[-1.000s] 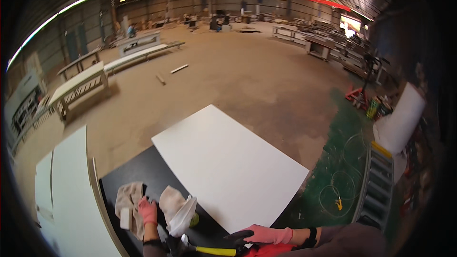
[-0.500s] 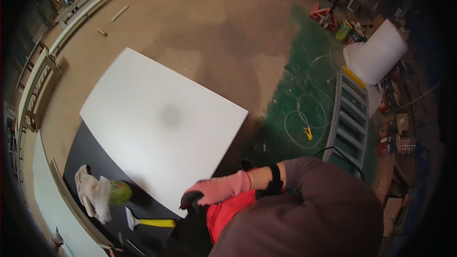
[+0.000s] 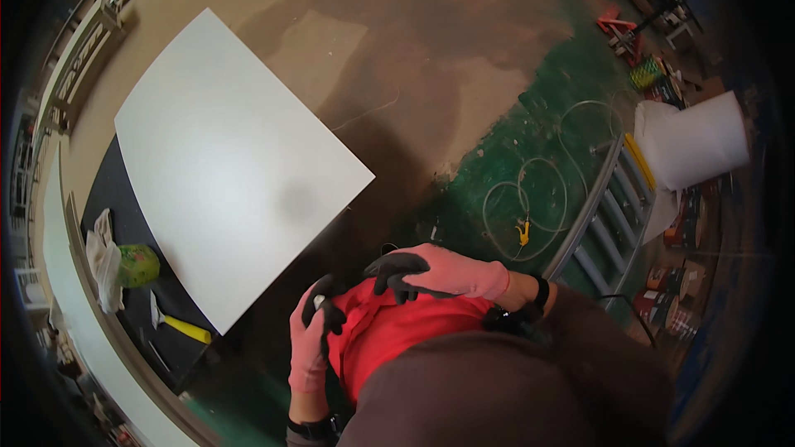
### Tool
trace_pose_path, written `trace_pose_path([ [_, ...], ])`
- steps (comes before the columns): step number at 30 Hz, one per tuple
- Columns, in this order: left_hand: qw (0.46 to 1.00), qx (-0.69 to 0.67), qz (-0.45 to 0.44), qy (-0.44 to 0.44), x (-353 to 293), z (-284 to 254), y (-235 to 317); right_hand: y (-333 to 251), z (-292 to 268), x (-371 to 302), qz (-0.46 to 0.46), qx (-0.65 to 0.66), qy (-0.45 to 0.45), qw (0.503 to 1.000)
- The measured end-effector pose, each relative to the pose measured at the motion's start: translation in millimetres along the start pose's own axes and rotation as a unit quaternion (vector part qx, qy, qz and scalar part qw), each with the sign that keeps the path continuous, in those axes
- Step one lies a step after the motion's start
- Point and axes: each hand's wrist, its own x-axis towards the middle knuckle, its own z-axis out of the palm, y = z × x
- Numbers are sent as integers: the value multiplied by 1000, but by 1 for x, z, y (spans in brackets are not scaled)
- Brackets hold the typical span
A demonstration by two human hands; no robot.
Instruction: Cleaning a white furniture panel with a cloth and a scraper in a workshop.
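Observation:
In front of my red garment [image 3: 406,323], both my hands wear pink gloves with dark fingers. My left hand [image 3: 310,331] is closed, its fingers curled around a small pale thing [image 3: 320,301] too small to name. My right hand [image 3: 443,271] is bent loosely over the red cloth; its fingers are apart, with nothing visible in them. A large white panel [image 3: 232,165] lies on a dark tabletop [image 3: 103,186], apart from both hands. Near its left side lie a scraper with a yellow handle [image 3: 186,329], a green container [image 3: 138,266] and a whitish cloth [image 3: 103,261].
To the right a grey ladder [image 3: 604,215] lies beside a thick white roll [image 3: 704,141]. A clear coiled hose with a yellow air gun [image 3: 523,233] is on the green floor. Several cans [image 3: 662,298] stand at the right edge, and a long pale rail [image 3: 62,240] runs along the left.
My left hand has come into view by the red garment. My right hand has moved away from the panel's near corner and opened. The view has shifted, so the panel appears higher and farther left.

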Motion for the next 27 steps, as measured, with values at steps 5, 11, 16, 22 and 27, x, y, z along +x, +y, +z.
trace_pose_path([
  [5, 993, 79, 59, -57, 15, 38, 16, -7, -10, -17, -181, -268, 66, 944],
  [11, 987, 116, 44, -102, 30, 48, 12, -21, -12, -16, -170, -398, 88, 897],
  [16, 997, 14, 26, -70, 41, 29, 12, -32, -10, 13, -185, -383, 117, 898],
  [22, 987, 44, 148, -45, 51, 1, 23, -72, -3, 53, -202, -484, 14, 851],
  [27, 970, 138, 200, -11, 64, -1, 34, -83, -5, 77, -287, -608, -28, 740],
])
